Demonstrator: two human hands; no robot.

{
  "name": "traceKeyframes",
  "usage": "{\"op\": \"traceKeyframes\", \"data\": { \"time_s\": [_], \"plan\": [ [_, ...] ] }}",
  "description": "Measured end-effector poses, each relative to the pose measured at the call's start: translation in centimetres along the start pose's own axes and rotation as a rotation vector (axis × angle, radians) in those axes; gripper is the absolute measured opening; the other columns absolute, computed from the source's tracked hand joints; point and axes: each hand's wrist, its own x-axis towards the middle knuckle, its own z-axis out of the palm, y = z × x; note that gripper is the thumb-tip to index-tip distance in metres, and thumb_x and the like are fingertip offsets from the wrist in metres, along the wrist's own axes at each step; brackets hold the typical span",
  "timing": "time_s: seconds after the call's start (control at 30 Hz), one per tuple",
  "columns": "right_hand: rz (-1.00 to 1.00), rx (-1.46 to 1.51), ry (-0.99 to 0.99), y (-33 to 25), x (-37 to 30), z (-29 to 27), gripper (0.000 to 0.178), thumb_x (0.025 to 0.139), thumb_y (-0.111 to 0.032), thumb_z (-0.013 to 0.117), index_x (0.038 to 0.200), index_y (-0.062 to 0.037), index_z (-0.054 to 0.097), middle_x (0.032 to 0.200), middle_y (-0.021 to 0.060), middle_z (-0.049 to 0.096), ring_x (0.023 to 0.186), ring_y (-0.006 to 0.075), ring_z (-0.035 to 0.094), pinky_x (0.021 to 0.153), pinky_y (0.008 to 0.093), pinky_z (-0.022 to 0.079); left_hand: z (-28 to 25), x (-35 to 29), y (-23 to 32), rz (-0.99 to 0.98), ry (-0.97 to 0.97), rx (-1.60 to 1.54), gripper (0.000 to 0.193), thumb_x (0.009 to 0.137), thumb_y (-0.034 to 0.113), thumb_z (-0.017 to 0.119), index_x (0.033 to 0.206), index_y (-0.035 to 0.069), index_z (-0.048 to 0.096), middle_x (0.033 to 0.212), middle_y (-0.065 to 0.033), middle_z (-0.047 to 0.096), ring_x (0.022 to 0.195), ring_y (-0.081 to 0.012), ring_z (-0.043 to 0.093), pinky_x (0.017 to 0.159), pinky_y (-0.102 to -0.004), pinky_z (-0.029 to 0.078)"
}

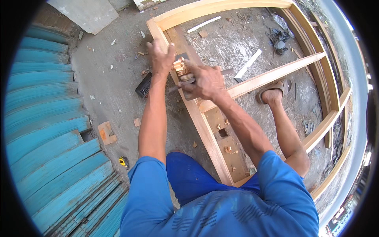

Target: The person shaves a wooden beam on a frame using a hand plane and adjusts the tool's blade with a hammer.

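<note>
My right hand [206, 81] is wrapped round a wooden hand plane [189, 94] with a crosswise handle. Curled shavings [180, 67] bunch up on top of the plane. It rests on the near-left beam [211, 140] of a pale wooden frame. Beside the plane, my left hand [161, 58] is at the beam's outer edge, thumb and fingers apart, slightly blurred; whether it touches the wood I cannot tell. A crosspiece [272, 77] joins that beam to the frame's far right side.
Turquoise boards [47, 118] are stacked on the left. A yellow tape measure [124, 161] and a black tool [143, 85] lie on the floor. Under the beam is a board [217, 118] with shavings. My sandalled foot [274, 93] stands inside the frame, near a white strip [248, 64] and black plastic [278, 39].
</note>
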Motion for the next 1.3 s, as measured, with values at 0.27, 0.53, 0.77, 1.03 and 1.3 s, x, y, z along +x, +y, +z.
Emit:
{"op": "traceKeyframes", "data": {
  "time_s": [0.27,0.53,0.77,1.03,1.3],
  "plan": [
    [0.371,1.151,0.382,9.3,-20.8,-1.4,0.056,0.107,-0.037,0.054,0.144,0.0045,0.053,0.133,0.0123,0.062,0.123,0.0194,0.056,0.106,0.034,0.045,1.9,-20.1,-1.3,-0.508,-0.418,-0.122,0.105,0.087,0.062,0.069,0.15,-0.012,0.031,0.148,-0.0375,0.043,0.139,-0.0475,0.045,0.116,-0.0464,0.037],
    [0.802,1.188,0.493,10.0,-37.4,3.3,0.062,0.103,-0.057,0.052,0.116,0.0007,0.07,0.097,0.0063,0.07,0.081,0.0152,0.064,0.072,0.0327,0.052,5.7,-24.4,-0.5,-0.595,-0.423,-0.353,0.075,0.089,0.038,0.078,0.137,-0.012,0.049,0.132,-0.0277,0.063,0.118,-0.0357,0.065,0.099,-0.0417,0.051],
    [0.582,1.433,0.456,7.4,-38.1,0.7,0.038,0.103,-0.04,0.062,0.102,-0.0027,0.069,0.091,0.0004,0.064,0.084,0.0093,0.055,0.074,0.03,0.047,2.7,-28.9,1.2,-0.663,-0.328,-0.25,0.068,0.097,0.035,0.067,0.145,-0.006,0.042,0.143,-0.0277,0.054,0.129,-0.0396,0.058,0.106,-0.0439,0.047],
    [0.345,1.169,0.479,7.6,-41.6,-0.5,0.022,0.102,-0.024,0.064,0.112,-0.004,0.062,0.09,-0.0016,0.058,0.086,0.0086,0.051,0.078,0.0277,0.045,5.9,-45.6,3.2,-0.645,-0.149,-0.168,0.052,0.106,0.034,0.038,0.122,-0.015,0.044,0.128,-0.0473,0.049,0.12,-0.0556,0.053,0.106,-0.0536,0.041],
    [0.136,1.129,0.554,4.5,-40.7,-2.4,0.037,0.103,-0.031,0.062,0.126,-0.0028,0.055,0.103,0.0012,0.057,0.097,0.0115,0.052,0.089,0.029,0.045,6.4,-45.9,-3.0,-0.473,0.086,0.187,0.05,0.105,0.04,0.037,0.109,-0.007,0.055,0.113,-0.0393,0.061,0.106,-0.0552,0.061,0.093,-0.0574,0.049]
  ]
}}
